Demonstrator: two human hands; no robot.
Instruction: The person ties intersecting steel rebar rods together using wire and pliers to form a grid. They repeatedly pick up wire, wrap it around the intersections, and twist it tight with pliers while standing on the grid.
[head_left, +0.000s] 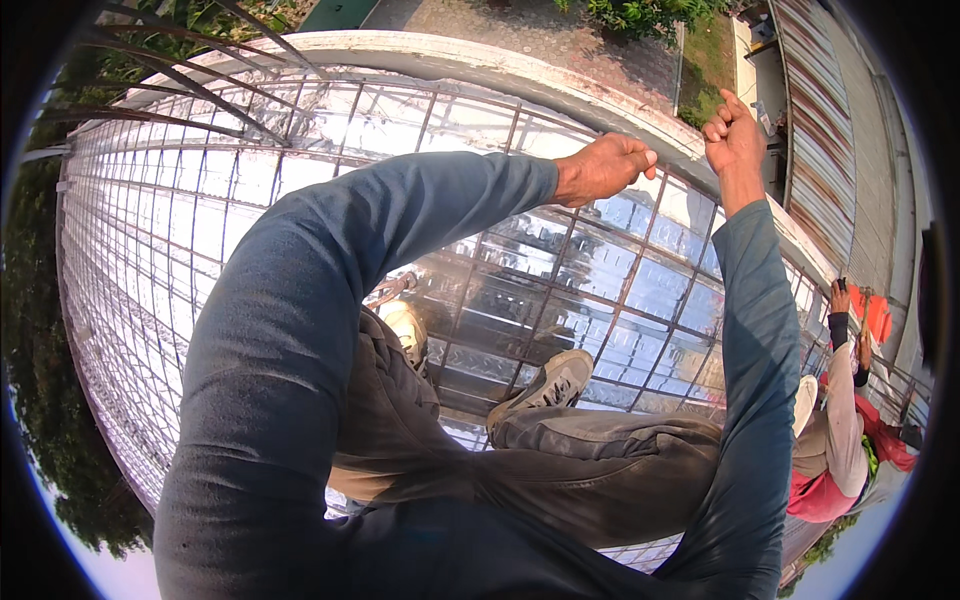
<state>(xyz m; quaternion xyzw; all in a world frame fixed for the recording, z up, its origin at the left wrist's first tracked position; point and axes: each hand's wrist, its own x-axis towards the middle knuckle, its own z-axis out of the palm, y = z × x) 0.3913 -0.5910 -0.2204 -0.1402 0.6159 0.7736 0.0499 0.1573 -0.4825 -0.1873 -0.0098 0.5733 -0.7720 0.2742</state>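
Two hands out front, near each other w/ a gap btwn: L hand and R hand. L is curled in tight, thumb tip against the bent index finger, pointing to the person's R; nothing shows in it, can't tell if smth thin is pinched inside. R is held up w/ fingers mostly folded, index a bit straighter than the rest; again no visible item, can't tell for sure. Bar mesh spreads below and on the near side of both, over shiny sheeting. Key relation: the nearest bar starts, as seen, just below the L fingertips; its long axis runs back toward the person, leaning slightly L, w/ cross bars cutting over it. L hand is nearer to it; R hand sits farther out to the R, seen past the pale ledge edging the mesh. Contact btwn L hand and bar can't be judged from this angle. R shoe is at the near stretch of the mesh, toe angled up-right; L shoe is partly hidden by the trouser leg. Loose-ended rods slant in at upper L. Co-worker's pale sleeve is at far R, well apart from both hands, w/ an orange item nearby.
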